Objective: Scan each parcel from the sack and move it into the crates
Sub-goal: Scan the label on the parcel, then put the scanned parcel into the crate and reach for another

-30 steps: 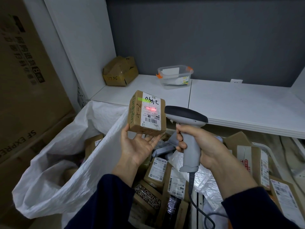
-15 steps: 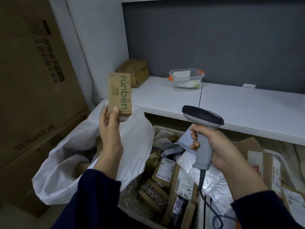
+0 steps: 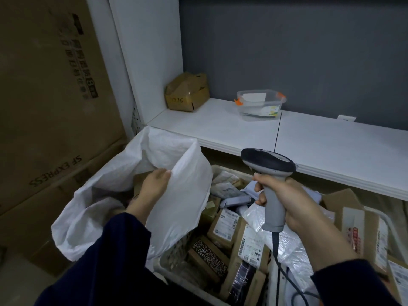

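The white woven sack (image 3: 183,202) stands open at the left, its mouth facing me. My left hand (image 3: 152,188) reaches into that mouth, fingers stretched flat over a brown cardboard parcel (image 3: 137,181) that is mostly hidden; whether it grips the parcel is unclear. My right hand (image 3: 293,202) holds the grey barcode scanner (image 3: 268,162) upright over the white crate (image 3: 223,168), cable hanging down. The crate holds several labelled brown boxes (image 3: 225,226) and plastic mailers (image 3: 284,241). More boxes (image 3: 353,219) lie in a crate at the right.
A white shelf (image 3: 220,127) runs behind the crates, carrying a dented cardboard box (image 3: 187,92) and a clear plastic tub (image 3: 260,103) with orange clips. Large SF Express cartons (image 3: 48,111) are stacked against the left side, close to the sack.
My left hand held a small brown box to the scanner, swung it up to the left, and now is down inside the sack with the box out of sight. The scanner stayed put.
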